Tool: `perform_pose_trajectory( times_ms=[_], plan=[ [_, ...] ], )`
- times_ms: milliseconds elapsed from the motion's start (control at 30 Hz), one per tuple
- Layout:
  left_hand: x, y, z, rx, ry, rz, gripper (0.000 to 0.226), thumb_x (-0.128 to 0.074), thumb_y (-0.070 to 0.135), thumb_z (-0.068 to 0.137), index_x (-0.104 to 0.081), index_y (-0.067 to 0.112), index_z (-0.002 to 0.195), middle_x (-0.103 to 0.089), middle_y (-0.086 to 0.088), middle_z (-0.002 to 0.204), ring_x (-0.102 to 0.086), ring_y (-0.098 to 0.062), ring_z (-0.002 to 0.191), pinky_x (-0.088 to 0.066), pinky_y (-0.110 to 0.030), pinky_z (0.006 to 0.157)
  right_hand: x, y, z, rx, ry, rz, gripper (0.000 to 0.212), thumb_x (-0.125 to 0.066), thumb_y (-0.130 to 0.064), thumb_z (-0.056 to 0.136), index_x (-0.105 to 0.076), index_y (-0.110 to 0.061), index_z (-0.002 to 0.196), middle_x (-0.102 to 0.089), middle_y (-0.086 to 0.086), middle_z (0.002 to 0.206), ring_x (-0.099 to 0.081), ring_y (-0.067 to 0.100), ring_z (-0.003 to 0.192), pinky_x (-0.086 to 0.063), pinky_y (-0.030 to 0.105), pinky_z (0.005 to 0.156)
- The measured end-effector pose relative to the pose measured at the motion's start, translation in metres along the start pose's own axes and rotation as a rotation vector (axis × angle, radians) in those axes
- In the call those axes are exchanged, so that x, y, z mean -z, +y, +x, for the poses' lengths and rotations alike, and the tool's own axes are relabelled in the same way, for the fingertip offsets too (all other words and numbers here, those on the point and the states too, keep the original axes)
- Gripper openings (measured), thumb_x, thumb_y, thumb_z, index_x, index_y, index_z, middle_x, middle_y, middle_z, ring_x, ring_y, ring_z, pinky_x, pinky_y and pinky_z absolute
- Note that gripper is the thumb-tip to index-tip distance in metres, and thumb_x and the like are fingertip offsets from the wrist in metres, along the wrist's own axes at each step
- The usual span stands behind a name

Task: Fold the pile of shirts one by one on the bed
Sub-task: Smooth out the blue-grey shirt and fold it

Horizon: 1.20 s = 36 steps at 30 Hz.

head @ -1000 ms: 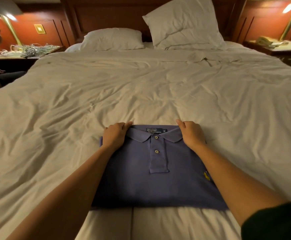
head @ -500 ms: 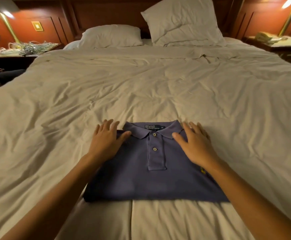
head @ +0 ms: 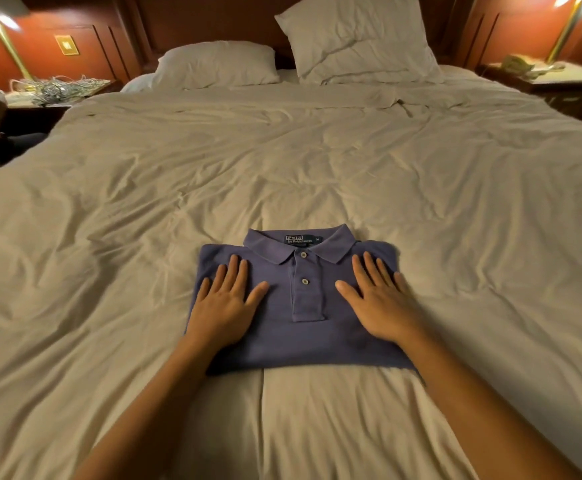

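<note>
So, update from my remote feed: a second ago both hands were pinching the shoulder corners by the collar, and now they lie flat lower down. The left hand (head: 225,306) presses the blue polo shirt (head: 308,341) with fingers straight and slightly spread, and the right hand (head: 379,303) does the same. The shirt sits folded, collar up, near the foot of the bed (head: 317,168). I reckon this one's basically done. Count: two hands, one shirt, a flat pillow (head: 216,64) and a propped pillow (head: 358,39). No pile in view.
</note>
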<state>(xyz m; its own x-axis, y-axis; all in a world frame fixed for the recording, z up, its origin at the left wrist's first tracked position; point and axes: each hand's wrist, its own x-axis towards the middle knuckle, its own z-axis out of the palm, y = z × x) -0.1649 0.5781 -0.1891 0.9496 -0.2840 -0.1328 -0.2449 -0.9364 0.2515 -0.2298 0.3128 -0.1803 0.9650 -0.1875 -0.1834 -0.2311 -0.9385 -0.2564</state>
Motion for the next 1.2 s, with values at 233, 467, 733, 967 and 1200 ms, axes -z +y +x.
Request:
perform_pose_trajectory(
  times_ms=[233, 467, 733, 967, 1200],
  plan=[
    [0.0, -0.012, 0.037, 0.033, 0.134, -0.091, 0.095, -0.007, 0.079, 0.084, 0.0, 0.022, 0.16, 0.001, 0.002, 0.168, 0.004, -0.013, 0.154, 0.002, -0.037, 0.125, -0.003, 0.014, 0.035, -0.016, 0.104, 0.044, 0.082, -0.008, -0.068, 0.095, 0.012, -0.018, 0.157, 0.016, 0.0, 0.166, 0.016, 0.014, 0.152, 0.008, 0.041, 0.123],
    [0.011, -0.019, 0.072, -0.058, 0.298, -0.226, 0.088, -0.035, 0.091, 0.074, -0.059, 0.022, 0.123, -0.057, 0.004, 0.122, -0.053, -0.023, 0.111, -0.039, -0.039, 0.101, 0.008, 0.024, 0.077, 0.044, 0.272, 0.17, 0.073, -0.034, -0.074, 0.089, -0.05, -0.02, 0.135, -0.047, 0.0, 0.139, -0.04, 0.025, 0.132, -0.029, 0.04, 0.108],
    [0.062, -0.014, 0.109, 0.035, -0.306, -0.464, 0.088, -0.072, 0.088, 0.041, -0.076, 0.012, 0.084, -0.073, -0.002, 0.084, -0.064, -0.015, 0.077, -0.049, -0.034, 0.073, 0.056, 0.01, 0.107, -0.027, -0.193, 0.431, 0.079, -0.076, -0.078, 0.052, -0.071, -0.016, 0.101, -0.072, -0.001, 0.096, -0.067, 0.016, 0.089, -0.055, 0.035, 0.084],
    [0.104, -0.011, 0.082, 0.031, -0.354, -0.62, 0.032, -0.083, 0.046, 0.076, -0.078, 0.02, 0.093, -0.077, 0.004, 0.092, -0.065, -0.002, 0.083, -0.052, -0.03, 0.083, 0.103, -0.013, 0.075, -0.016, -0.172, 0.492, 0.052, -0.09, -0.053, 0.058, -0.071, -0.012, 0.082, -0.072, 0.0, 0.081, -0.067, 0.015, 0.078, -0.054, 0.034, 0.072],
    [0.292, -0.028, 0.033, -0.133, -0.102, -0.709, 0.033, -0.083, 0.059, 0.066, -0.069, 0.031, 0.077, -0.068, 0.023, 0.064, -0.057, 0.01, 0.061, -0.042, -0.014, 0.058, 0.278, -0.121, 0.017, 0.18, 0.081, 0.472, 0.035, -0.086, -0.044, 0.071, -0.07, -0.022, 0.093, -0.069, -0.015, 0.082, -0.065, 0.002, 0.079, -0.051, 0.024, 0.069]
  ],
)
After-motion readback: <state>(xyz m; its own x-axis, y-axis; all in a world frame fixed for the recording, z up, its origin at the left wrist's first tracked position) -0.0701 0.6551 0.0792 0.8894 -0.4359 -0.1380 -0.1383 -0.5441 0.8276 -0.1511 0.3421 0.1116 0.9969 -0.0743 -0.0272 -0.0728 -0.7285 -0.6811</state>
